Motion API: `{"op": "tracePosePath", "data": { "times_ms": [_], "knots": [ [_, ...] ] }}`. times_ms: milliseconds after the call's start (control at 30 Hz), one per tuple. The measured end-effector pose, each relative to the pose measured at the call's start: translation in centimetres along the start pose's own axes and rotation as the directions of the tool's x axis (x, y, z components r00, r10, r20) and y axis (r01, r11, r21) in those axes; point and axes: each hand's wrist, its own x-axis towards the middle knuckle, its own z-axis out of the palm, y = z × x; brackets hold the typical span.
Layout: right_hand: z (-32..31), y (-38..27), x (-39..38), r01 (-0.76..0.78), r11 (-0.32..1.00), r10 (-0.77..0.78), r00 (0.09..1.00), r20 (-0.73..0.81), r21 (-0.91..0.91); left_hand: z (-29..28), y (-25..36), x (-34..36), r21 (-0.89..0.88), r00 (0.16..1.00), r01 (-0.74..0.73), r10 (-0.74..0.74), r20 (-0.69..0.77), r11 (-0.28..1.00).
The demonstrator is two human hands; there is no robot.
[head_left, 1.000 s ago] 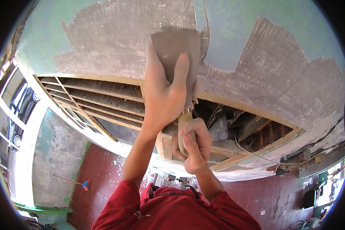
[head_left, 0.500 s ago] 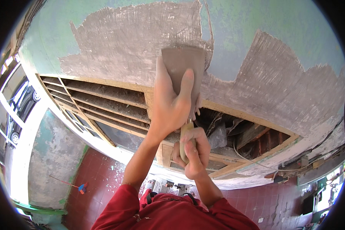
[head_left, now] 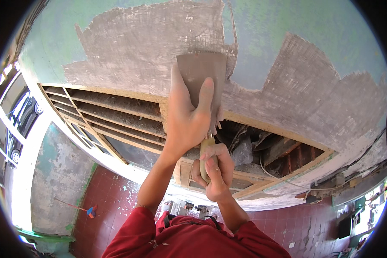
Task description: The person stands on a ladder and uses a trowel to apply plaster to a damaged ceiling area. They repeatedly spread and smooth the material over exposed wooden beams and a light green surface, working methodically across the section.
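A wide metal scraper (head_left: 198, 71) lies with its blade edge against the wall (head_left: 129, 43), where green-blue paint gives way to a bare grey-brown patch. Round its pale handle (head_left: 203, 170) the fingers of my right hand (head_left: 218, 172) are wrapped. Higher up, my left hand (head_left: 189, 116) grips the blade, thumb lying along its face and the other fingers partly hidden behind it. Ragged paint edges border the bare patch above the blade.
Below the patch, a wooden frame holds dusty louvre slats (head_left: 120, 112) at left and an open gap with a plastic bag (head_left: 243, 151) at right. A loose cable (head_left: 284, 185) hangs there. A broom (head_left: 90, 212) lies on red floor tiles (head_left: 103, 198) far below.
The view has shifted slightly. Both hands and the scraper stay in nearly the same place on the wall, a touch farther left in the picture.
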Motion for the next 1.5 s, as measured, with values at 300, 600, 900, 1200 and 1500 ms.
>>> {"op": "tracePosePath", "data": {
  "times_ms": [300, 600, 900, 1200, 1500],
  "knots": [
    [-0.2, 0.0, -0.2, -0.038, 0.997, 0.039, 0.999, -0.02, 0.062, 0.1, 0.0, 0.1, 0.021, 0.999, -0.035, 0.035, -0.002, 0.999],
    [-0.3, -0.4, 0.2, -0.008, 1.0, 0.008, 1.0, -0.012, 0.019, 0.6, 0.3, 0.3, 0.016, 1.0, -0.005, 0.005, 0.002, 1.0],
    [-0.1, -0.5, 0.2, -0.005, 1.0, 0.005, 1.0, -0.022, 0.016, 0.9, 0.5, 0.2, -0.017, 1.0, 0.004, -0.004, 0.004, 1.0],
    [-0.1, -0.9, 0.6, 0.016, 0.999, -0.016, 1.0, -0.005, 0.048, 0.9, 0.5, 0.4, 0.013, 0.997, -0.08, 0.08, 0.0, 0.997],
    [0.2, -1.2, 1.8, 0.011, 0.997, -0.013, 1.0, 0.023, 0.08, -0.1, 0.1, 1.9, 0.257, 0.972, -0.209, 0.229, -0.053, 0.944]
  ]
}}
